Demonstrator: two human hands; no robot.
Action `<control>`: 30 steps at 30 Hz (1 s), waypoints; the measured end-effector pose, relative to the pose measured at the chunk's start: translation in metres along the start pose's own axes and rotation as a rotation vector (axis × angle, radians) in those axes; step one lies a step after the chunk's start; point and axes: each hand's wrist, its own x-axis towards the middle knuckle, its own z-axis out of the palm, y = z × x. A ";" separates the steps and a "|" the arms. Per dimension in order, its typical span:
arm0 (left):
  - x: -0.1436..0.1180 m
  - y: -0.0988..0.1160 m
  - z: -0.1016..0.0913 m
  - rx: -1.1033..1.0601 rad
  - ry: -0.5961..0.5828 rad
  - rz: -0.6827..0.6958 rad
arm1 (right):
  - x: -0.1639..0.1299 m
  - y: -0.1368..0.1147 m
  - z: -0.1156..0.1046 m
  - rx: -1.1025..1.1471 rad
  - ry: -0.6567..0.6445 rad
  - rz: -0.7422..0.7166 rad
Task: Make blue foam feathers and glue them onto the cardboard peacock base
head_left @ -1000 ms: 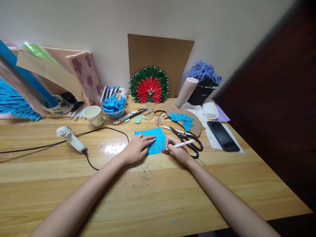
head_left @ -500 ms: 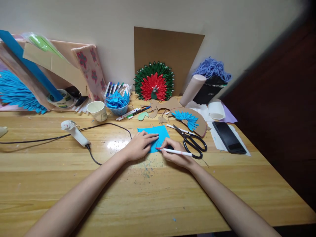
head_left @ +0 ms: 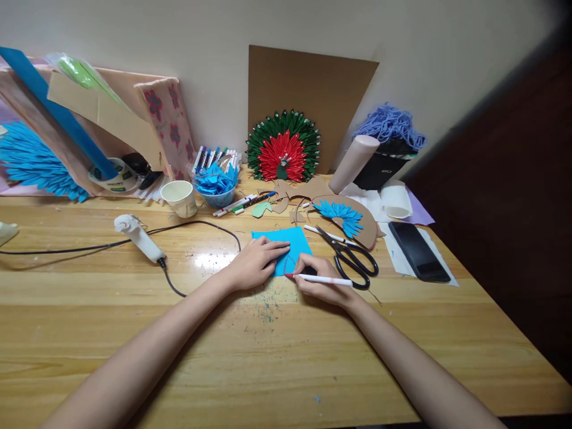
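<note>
A bright blue sheet (head_left: 298, 237) lies flat on the wooden table. My left hand (head_left: 255, 262) rests open on its left part, fingers stretched across it. My right hand (head_left: 319, 279) is closed around a white marker pen (head_left: 330, 280) with a red tip. That tip touches the sheet near its front edge, where a thin drawn outline shows. Just right of my right hand lie black-handled scissors (head_left: 355, 262). Behind them is a round cardboard piece (head_left: 370, 223) partly covered with blue petals (head_left: 344, 215).
A white glue gun (head_left: 140, 239) and its cable lie to the left. Behind stand a paper cup (head_left: 179, 199), a bowl of blue pieces (head_left: 217, 185), loose markers (head_left: 236, 204) and a red-green peacock craft (head_left: 283, 149). A phone (head_left: 419, 251) lies at the right.
The marker tip has moved slightly toward me along the sheet, and the drawn line looks longer. My left hand stays on the sheet. The whole view has shifted slightly.
</note>
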 end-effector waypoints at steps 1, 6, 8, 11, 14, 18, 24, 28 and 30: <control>0.000 0.000 0.000 0.000 0.000 0.001 | 0.000 0.000 0.000 0.005 0.002 0.000; 0.000 0.000 0.000 0.010 0.002 0.000 | 0.001 0.002 0.000 0.015 0.008 -0.020; 0.000 -0.001 0.001 0.014 0.002 0.000 | 0.001 0.002 0.000 0.029 0.008 -0.019; 0.000 -0.001 0.001 0.015 0.000 0.004 | 0.000 0.004 0.000 0.055 0.013 -0.020; 0.000 -0.001 0.000 0.017 -0.003 0.006 | -0.001 0.005 0.000 0.148 0.009 -0.010; 0.000 -0.001 0.000 0.026 -0.006 0.013 | 0.004 0.010 -0.009 0.305 0.325 0.003; -0.001 0.000 -0.001 0.034 0.005 0.002 | 0.010 0.022 -0.020 0.051 0.463 0.130; -0.001 0.000 -0.001 0.023 0.014 0.003 | 0.010 0.020 -0.017 -0.034 0.394 0.160; -0.002 0.000 -0.002 0.010 0.022 -0.002 | 0.009 0.019 -0.019 -0.054 0.399 0.157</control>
